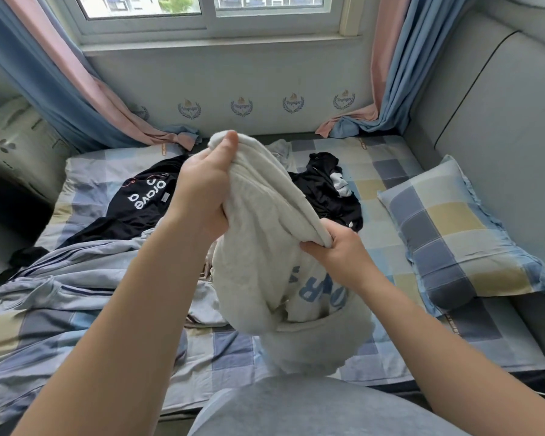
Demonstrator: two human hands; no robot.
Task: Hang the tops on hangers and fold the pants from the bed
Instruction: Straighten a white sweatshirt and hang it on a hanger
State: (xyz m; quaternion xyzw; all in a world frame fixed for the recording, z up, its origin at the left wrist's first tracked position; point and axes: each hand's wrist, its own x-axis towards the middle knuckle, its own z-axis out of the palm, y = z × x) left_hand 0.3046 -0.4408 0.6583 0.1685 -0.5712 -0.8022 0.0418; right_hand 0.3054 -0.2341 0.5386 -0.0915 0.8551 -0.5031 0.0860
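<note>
Hands are both clamped on the cream sweatshirt (265, 247), lifted over the bed (375, 171): left hand (202, 190) bunching fabric up high, right hand (337, 250) pinching an edge. We're needing to find shoulders & neck opening b4 hanging, w/o twisting.

Checked pillow (453, 237), blue-pink curtains (394, 73), white-framed window (208, 23)

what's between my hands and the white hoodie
Nothing stands between hands and cloth: left hand and right hand both grip the white hoodie above the bed. No hanger shows, so that path cannot be judged.
</note>
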